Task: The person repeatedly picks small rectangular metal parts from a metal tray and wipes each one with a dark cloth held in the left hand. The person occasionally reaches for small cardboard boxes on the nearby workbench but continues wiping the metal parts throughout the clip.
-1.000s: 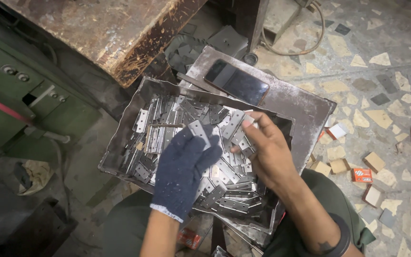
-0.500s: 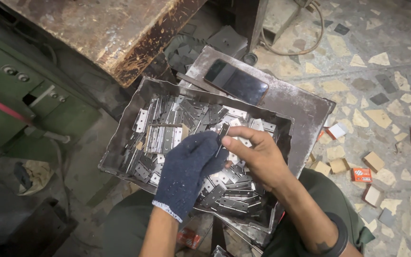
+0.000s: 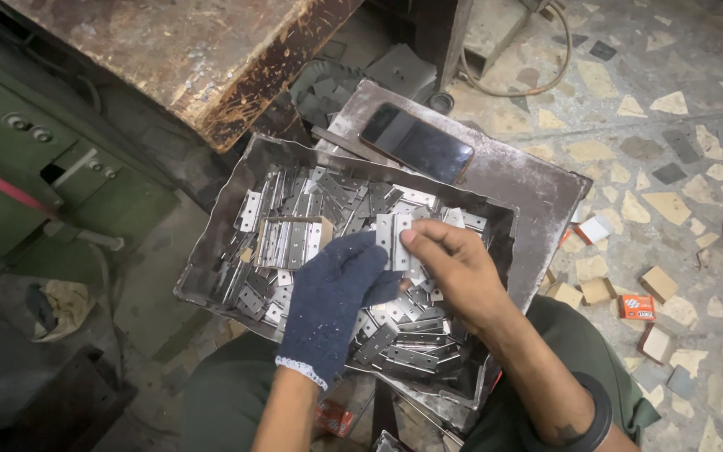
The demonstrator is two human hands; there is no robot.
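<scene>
A dented metal tray [image 3: 211, 251] rests on my lap, full of several small silver hinges [image 3: 294, 234]. My left hand [image 3: 332, 301], in a dark blue knit glove, and my bare right hand [image 3: 453, 272] meet over the tray's middle. Together they pinch one flat silver hinge [image 3: 393, 238], held upright between the fingertips of both hands. More hinges lie under my hands and are partly hidden.
A black phone [image 3: 416, 142] lies on a grey metal plate [image 3: 537, 192] behind the tray. A worn wooden bench [image 3: 186, 59] and a green machine [image 3: 35, 167] stand at the left. Small cardboard boxes [image 3: 638, 305] litter the terrazzo floor at the right.
My hands have come together above the tray. A hinge picked from the pile is now lifted and held between both hands, a little higher than before.
</scene>
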